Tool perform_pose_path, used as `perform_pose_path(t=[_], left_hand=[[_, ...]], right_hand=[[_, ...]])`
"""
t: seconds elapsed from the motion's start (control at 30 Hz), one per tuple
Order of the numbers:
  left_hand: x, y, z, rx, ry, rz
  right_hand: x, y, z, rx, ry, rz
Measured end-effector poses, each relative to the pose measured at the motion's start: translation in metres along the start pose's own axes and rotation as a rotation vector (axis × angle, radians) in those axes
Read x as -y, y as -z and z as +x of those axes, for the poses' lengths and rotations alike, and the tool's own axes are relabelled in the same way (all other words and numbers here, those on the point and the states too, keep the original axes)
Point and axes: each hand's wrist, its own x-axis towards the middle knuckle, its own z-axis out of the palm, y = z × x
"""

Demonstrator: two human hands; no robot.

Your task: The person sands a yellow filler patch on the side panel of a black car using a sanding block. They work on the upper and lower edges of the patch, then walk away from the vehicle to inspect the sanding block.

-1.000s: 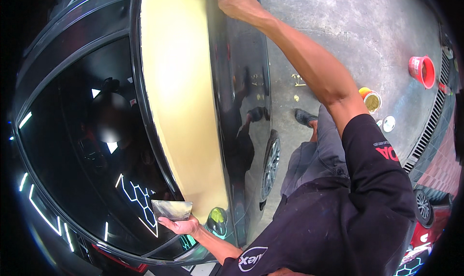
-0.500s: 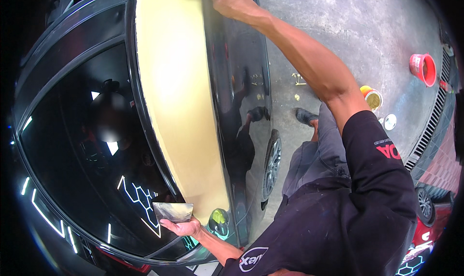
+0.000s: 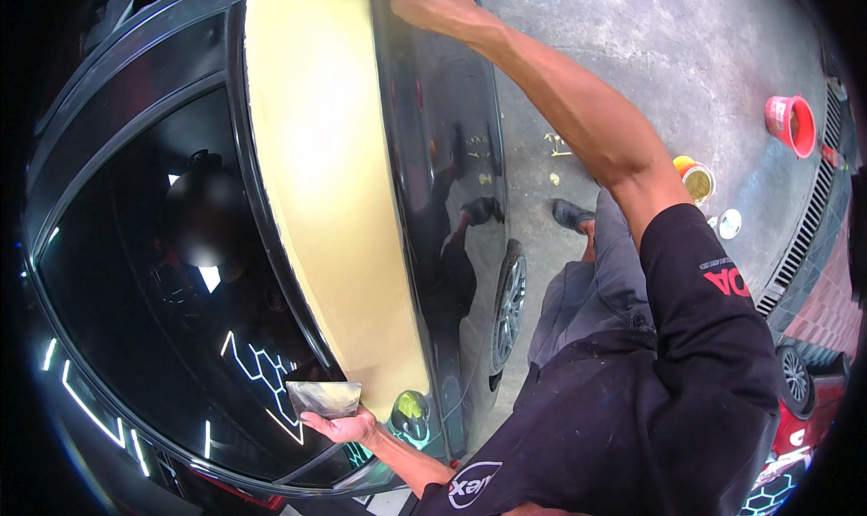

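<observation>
My left hand (image 3: 341, 427) holds a flat grey putty board (image 3: 323, 399) smeared with pale filler, its fingers and thumb at the lower edge. The board is beside the lower end of a long cream-yellow coated panel (image 3: 330, 191) on a black car. My right arm stretches far forward, and my right hand (image 3: 426, 0) is at the top edge of the view, next to the panel's far right border. Its fingers are curled and partly cut off by the frame, so whatever they grip cannot be seen.
Dark car glass (image 3: 172, 272) with light reflections lies left of the panel. The glossy black body side (image 3: 442, 146) and a wheel (image 3: 510, 304) are to its right. On the concrete floor stand an open yellow can (image 3: 697, 184), a white lid (image 3: 729, 224) and a red bucket (image 3: 792, 126).
My right hand has shifted slightly right and down at the top edge. The car and panel sit slightly further left in view. My left hand still holds the board.
</observation>
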Motion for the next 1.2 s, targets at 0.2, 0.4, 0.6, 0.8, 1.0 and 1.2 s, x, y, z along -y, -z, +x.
perform_pose_path(t=[0.2, 0.4, 0.6, 0.8, 1.0, 1.2], left_hand=[[-0.002, -0.005, -0.003, 0.026, -0.005, 0.013], [-0.002, -0.004, -0.001, 0.157, 0.001, -0.028], [-0.003, -0.006, -0.003, 0.122, 0.048, -0.051], [-0.006, -0.014, -0.005, 0.118, 0.047, -0.036], [-0.01, -0.029, -0.012, 0.114, 0.037, -0.014], [-0.009, -0.028, -0.01, 0.154, 0.009, 0.002]], right_hand=[[0.008, -0.005, -0.008, 0.021, -0.016, -0.029], [0.012, -0.014, -0.032, -0.006, 0.076, -0.102], [0.016, -0.035, -0.066, -0.121, 0.206, -0.254], [0.035, -0.038, -0.108, -0.097, 0.237, -0.225], [0.056, -0.042, -0.156, -0.06, 0.218, -0.164], [0.075, -0.049, -0.201, -0.044, 0.212, -0.136]])
